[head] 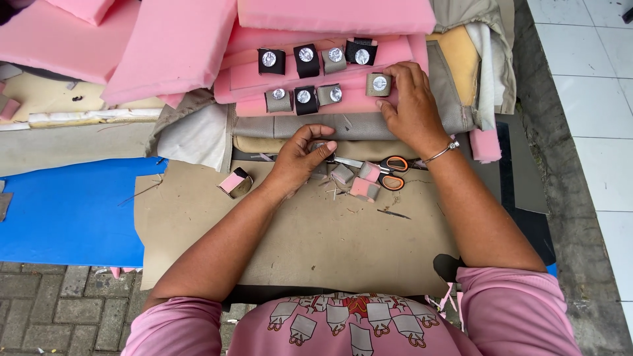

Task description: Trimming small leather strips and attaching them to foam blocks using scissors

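Looking down at the work, I see my left hand (pixel 300 158) curled over a small grey piece (pixel 319 146), thumb and fingers pinched together on it just above the beige sheet (pixel 316 237) that covers the table. Only a sliver of the piece shows between the fingertips, so I cannot tell its exact shape.

My right hand (pixel 407 105) lies flat and open, fingers spread, on the grey fabric roll (pixel 343 125). Its fingertips touch a grey square with a silver disc (pixel 379 84) at the right end of the lower row, and it is clamped on nothing. A thin bracelet (pixel 443 151) sits on that wrist.

Two rows of similar squares (pixel 306 78), some black and some grey, each with a silver disc, rest on the pink foam slab (pixel 316 92) beyond my hands. More pink foam sheets (pixel 165 46) are stacked behind and to the left.

Between my forearms lie scissors with orange and black handles (pixel 389 173), their blades pointing toward my left hand. Just beside them are a few loose foam and fabric bits (pixel 359 181), and another small pink and grey block (pixel 235 182) sits apart, left of my left wrist. A blue sheet (pixel 66 211) spreads under the left edge of the beige one.
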